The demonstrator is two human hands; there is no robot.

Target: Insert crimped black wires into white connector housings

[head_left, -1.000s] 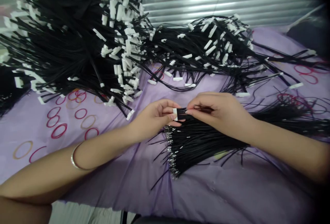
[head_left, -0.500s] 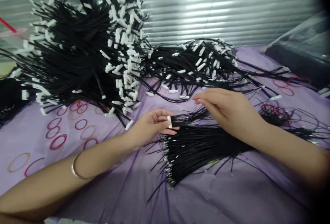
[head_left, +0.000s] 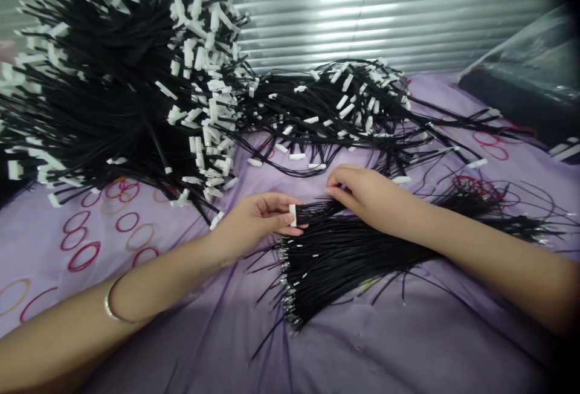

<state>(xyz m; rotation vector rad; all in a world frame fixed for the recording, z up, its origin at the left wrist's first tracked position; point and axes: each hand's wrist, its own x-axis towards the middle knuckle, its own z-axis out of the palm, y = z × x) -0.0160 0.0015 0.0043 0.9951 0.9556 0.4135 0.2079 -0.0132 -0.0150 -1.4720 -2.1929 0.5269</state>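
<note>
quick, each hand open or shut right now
Left hand: closed, holding a white connector.
Right hand: curled at the black wires, grip unclear.

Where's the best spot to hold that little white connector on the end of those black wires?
Probably pinch the white connector across its flat faces, coming from the end away from the wires, as the left hand does. It is slim and narrow, so thumb and finger fit it well, and the black wires leaving its other side stay free.

Wire heap back-left, wire bundle front, on cloth
</note>
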